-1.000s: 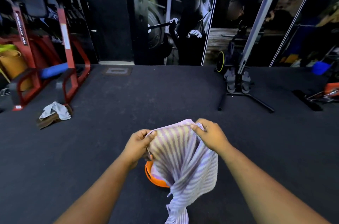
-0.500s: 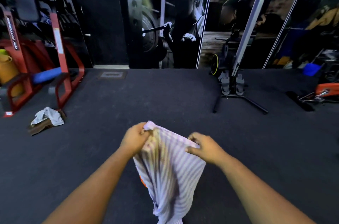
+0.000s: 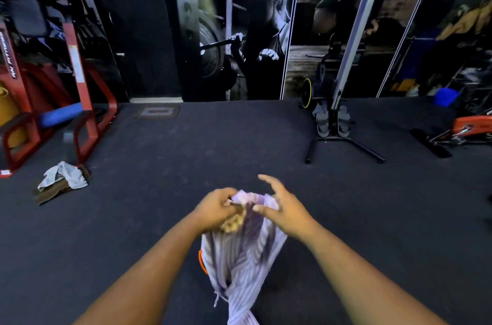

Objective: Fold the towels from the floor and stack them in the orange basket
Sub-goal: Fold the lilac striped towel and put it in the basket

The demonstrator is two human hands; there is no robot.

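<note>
Two hands meet at the top of a purple striped towel [image 3: 239, 252] held up in the air. Left hand [image 3: 217, 208] has its fingers curled round the bunched upper edge, gripping it. Right hand [image 3: 283, 208], just beside it and blurred, has its fingers spread and loosely bent, thumb against the cloth, gripping nothing. From the hands the towel hangs straight down between the forearms, twisting to a narrow tail at the bottom. Below the left wrist, a sliver of the orange basket [image 3: 201, 262] peeks out behind the towel. Well off to the left of the hands, a crumpled pile of towels [image 3: 64, 181] lies on the dark floor [image 3: 186, 165].
</note>
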